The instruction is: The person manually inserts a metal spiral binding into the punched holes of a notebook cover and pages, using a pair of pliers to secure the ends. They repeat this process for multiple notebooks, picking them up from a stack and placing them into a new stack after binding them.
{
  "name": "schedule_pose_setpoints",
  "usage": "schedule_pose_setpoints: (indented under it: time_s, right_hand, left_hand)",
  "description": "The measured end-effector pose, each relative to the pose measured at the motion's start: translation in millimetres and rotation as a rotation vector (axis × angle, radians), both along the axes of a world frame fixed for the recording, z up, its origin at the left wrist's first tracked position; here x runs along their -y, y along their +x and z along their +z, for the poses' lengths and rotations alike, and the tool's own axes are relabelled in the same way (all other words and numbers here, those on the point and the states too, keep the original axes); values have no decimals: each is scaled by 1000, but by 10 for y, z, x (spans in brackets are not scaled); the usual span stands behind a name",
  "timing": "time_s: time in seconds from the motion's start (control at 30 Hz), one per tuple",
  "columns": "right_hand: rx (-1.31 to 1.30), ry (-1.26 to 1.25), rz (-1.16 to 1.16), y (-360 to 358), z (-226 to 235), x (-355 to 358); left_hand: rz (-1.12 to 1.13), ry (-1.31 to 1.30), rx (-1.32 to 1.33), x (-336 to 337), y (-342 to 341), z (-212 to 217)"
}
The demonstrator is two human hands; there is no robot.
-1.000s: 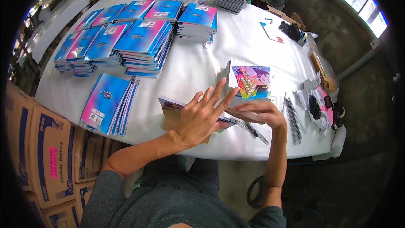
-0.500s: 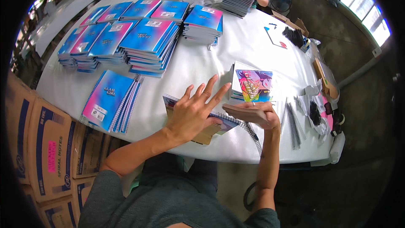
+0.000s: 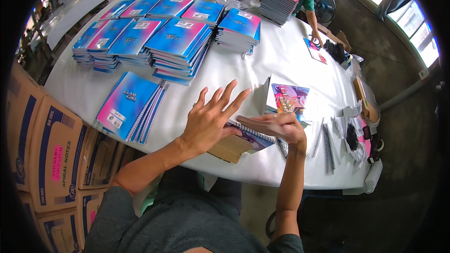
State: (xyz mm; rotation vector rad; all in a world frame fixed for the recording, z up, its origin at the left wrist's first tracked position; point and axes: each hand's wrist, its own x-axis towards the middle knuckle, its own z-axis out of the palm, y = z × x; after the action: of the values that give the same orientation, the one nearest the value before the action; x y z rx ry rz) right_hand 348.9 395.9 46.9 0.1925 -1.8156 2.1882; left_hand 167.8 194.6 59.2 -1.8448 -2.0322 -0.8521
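My left hand [image 3: 208,119] steadies a spiral notebook [image 3: 260,139], its thumb against the top edge and its other fingers spread. The notebook is tilted up near the table's front edge, brown board side toward me, with a dark wire coil along its upper edge. In my right hand [image 3: 291,129] is a flat brownish piece [image 3: 258,125], its kind unclear, held against the coil. The coil's loose tail hangs by my right wrist. Beyond the right hand lies a stack of pages with a colourful cover [image 3: 289,97] on it. Loose coils [image 3: 328,147] lie to the right.
Stacks of blue-pink notebooks [image 3: 176,35] cover the far left; a smaller pile [image 3: 127,105] lies nearer. Cartons [image 3: 58,154] stand left of the table. Across it, a person in green [image 3: 304,0] reaches toward a cover [image 3: 315,50], beside stacked notebooks [image 3: 278,4]. Plastic wrapping [image 3: 351,126] lies right.
The coil's tail has shortened and moved up toward my right wrist. My right hand has shifted slightly left with the flat piece. The other person's arm now reaches to the cover.
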Motion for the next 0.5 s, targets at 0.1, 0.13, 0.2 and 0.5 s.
schedule_pose_setpoints:
  time_s: [0.1,0.13,0.2,0.5]
  right_hand:
    - [455,471,-129,-262,180,119]
    - [195,309,-96,-197,29,1]
    - [130,220,-72,-152,-54,-33]
    - [436,501,-94,-490,272,193]
  left_hand:
    - [37,-26,-19,85,-79,-20]
    - [34,-15,-21,61,-77,-9]
    - [61,-10,-24,79,-119,-16]
    - [142,60,117,205,-318,-99]
